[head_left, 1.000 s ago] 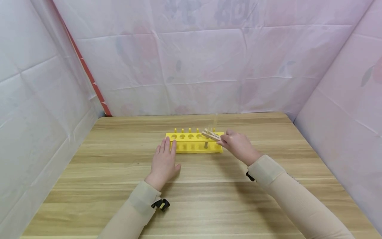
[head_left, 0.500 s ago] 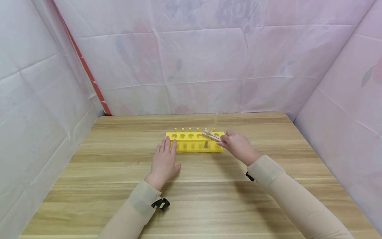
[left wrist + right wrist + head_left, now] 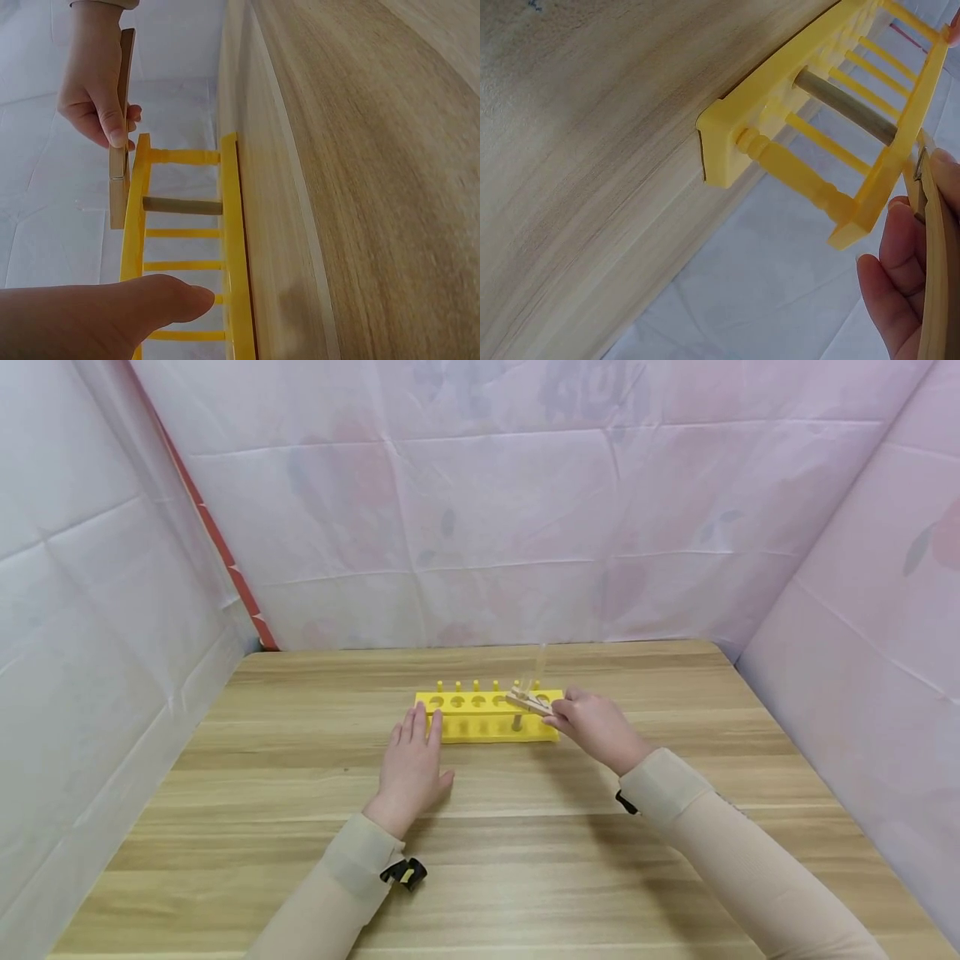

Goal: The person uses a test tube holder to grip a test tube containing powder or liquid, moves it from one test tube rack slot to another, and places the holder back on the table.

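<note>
A yellow test tube rack (image 3: 487, 735) stands on the table with a row of round holes along its top. My left hand (image 3: 412, 764) rests its straight fingertips on the rack's left end, thumb held out to the side. Near the rack's right end my right hand (image 3: 600, 727) grips a wooden test tube clamp (image 3: 529, 701). The clamp's tips lie just over the top plate, at the test tube. That test tube (image 3: 847, 105) sits upright in the rack, its lower part grey-brown. Clear glass rises above the plate, faint in the head view.
A wood-grain table (image 3: 300, 852) spreads around the rack. Pale floral sheets (image 3: 495, 527) hang behind and at both sides. Yellow pegs (image 3: 458, 686) stand along the rack's back. A black wrist band (image 3: 405, 872) is on the left sleeve.
The clamp's tips look closer together at the test tube than a second ago. Both hands and the rack stay in place.
</note>
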The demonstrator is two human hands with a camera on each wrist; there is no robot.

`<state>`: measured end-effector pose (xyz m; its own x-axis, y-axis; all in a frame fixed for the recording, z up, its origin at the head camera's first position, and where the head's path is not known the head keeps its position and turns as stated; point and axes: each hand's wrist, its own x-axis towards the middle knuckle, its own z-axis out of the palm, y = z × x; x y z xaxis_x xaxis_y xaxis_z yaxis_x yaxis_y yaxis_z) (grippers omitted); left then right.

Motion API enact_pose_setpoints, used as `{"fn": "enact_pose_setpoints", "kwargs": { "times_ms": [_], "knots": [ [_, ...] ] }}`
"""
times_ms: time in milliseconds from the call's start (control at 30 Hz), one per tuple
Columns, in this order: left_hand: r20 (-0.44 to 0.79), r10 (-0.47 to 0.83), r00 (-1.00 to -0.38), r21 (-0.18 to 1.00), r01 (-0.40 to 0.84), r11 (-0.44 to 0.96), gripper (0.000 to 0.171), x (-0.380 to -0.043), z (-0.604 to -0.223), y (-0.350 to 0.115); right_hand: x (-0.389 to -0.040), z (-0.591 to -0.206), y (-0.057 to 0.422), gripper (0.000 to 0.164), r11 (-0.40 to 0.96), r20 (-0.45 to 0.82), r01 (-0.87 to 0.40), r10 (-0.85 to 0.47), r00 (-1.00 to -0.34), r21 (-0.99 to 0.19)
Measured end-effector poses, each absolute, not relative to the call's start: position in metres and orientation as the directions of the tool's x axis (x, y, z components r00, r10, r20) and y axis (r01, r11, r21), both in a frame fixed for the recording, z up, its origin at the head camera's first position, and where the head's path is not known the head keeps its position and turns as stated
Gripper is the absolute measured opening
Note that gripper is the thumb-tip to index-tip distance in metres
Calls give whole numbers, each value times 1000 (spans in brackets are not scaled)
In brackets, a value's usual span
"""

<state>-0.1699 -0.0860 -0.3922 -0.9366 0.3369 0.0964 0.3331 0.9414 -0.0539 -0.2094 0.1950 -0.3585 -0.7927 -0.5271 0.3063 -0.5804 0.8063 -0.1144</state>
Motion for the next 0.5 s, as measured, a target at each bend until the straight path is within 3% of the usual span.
{"fn": "enact_pose_setpoints", "kwargs": {
  "times_ms": [500],
  "knots": [
    [93,334,-938,-49,331,942,95,-168,-391,-87,-206,-358,192,26,836,292,-529,-476,-830,-143]
  ]
}}
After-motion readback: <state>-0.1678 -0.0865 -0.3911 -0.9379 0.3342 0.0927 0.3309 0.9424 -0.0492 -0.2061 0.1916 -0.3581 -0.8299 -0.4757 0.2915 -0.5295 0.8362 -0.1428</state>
